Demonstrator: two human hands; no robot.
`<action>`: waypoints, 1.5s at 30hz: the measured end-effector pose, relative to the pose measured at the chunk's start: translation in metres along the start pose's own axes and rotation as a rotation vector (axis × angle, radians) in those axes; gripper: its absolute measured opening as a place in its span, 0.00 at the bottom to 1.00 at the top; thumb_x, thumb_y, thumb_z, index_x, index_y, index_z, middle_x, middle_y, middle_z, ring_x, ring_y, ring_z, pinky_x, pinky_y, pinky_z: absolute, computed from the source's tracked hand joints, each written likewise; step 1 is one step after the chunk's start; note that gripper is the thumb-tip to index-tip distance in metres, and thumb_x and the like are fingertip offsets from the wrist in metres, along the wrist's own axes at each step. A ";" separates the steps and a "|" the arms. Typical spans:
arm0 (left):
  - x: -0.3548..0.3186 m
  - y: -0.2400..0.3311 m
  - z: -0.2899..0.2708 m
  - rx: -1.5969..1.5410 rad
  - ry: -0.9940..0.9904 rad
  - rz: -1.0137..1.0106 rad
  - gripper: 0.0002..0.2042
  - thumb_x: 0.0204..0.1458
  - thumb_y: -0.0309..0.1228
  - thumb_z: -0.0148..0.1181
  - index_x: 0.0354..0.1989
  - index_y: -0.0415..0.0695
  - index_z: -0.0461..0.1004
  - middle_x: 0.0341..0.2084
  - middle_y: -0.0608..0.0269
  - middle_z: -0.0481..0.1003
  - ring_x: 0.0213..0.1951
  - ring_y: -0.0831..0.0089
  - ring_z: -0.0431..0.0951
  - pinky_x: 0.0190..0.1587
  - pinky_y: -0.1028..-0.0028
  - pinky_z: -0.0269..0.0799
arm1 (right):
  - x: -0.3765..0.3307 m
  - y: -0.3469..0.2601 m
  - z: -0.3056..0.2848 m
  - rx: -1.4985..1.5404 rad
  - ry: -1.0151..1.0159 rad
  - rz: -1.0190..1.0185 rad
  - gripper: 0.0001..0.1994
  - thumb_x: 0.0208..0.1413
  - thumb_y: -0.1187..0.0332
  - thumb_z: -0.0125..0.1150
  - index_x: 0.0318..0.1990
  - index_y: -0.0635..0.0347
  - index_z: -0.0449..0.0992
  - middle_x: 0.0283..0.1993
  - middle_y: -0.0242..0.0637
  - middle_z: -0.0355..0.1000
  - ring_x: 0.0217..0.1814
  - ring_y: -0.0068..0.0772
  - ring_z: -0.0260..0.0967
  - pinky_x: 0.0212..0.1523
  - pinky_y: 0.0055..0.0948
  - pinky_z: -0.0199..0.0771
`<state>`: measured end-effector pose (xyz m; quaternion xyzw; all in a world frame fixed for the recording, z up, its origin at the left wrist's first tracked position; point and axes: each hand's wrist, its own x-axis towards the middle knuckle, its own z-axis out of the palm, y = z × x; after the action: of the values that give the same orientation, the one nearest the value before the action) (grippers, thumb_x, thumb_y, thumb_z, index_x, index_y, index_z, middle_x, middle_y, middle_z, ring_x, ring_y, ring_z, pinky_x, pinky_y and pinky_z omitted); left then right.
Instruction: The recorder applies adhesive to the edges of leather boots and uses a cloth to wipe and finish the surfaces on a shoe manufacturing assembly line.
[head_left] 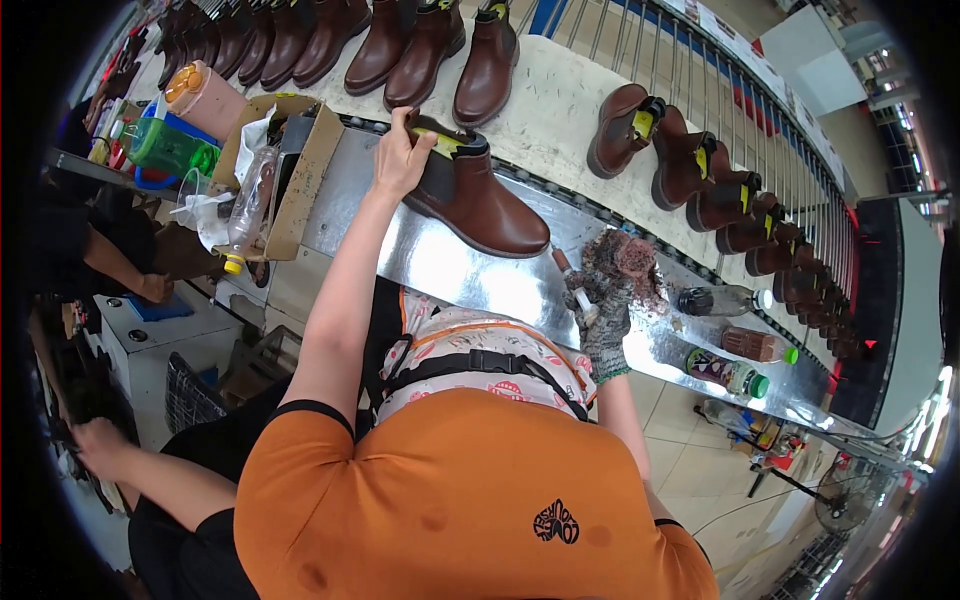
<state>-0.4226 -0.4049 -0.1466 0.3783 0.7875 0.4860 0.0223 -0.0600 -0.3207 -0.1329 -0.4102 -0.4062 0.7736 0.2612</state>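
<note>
Gripping the collar of one brown boot lying on the metal table, left hand is closed on it. Right hand, gloved, is closed on one brush. Three bottles lie along the table's right edge.

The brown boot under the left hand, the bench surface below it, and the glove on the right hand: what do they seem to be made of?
The brown ankle boot looks like smooth leather with a soft sheen; synthetic is possible. Its darker side panel seems elastic. The bench surface looks like sheet metal, since it reflects light brightly. The glove on the right hand seems knitted fabric, speckled grey and stained.
</note>
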 end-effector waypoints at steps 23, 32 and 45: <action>-0.137 0.090 -0.039 -0.649 -0.315 -0.729 0.43 0.39 0.25 0.67 0.63 0.45 0.45 0.37 0.50 0.75 0.33 0.68 0.78 0.28 0.71 0.77 | -0.005 -0.031 0.031 -0.840 -0.125 -0.354 0.12 0.45 0.79 0.49 0.36 0.61 0.77 0.29 0.38 0.76 0.29 0.30 0.74 0.34 0.26 0.72; -0.148 0.120 -0.018 -0.971 -0.575 -1.241 0.27 0.43 0.23 0.62 0.52 0.37 0.57 0.44 0.55 0.66 0.44 0.64 0.74 0.38 0.61 0.80 | -0.039 -0.038 0.024 -0.883 -0.196 -0.362 0.09 0.48 0.77 0.50 0.35 0.63 0.77 0.31 0.40 0.76 0.34 0.34 0.75 0.39 0.28 0.73; -0.142 0.144 -0.009 -1.024 -0.547 -1.190 0.26 0.46 0.27 0.61 0.52 0.38 0.57 0.45 0.54 0.67 0.46 0.65 0.73 0.40 0.62 0.80 | -0.103 -0.053 0.007 -0.918 -0.188 -0.177 0.24 0.56 0.54 0.42 0.36 0.69 0.75 0.35 0.43 0.75 0.38 0.31 0.73 0.42 0.30 0.72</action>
<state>-0.2427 -0.4645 -0.0766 -0.0534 0.5042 0.5821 0.6357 -0.0081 -0.3713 -0.0428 -0.3753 -0.7612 0.5229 0.0798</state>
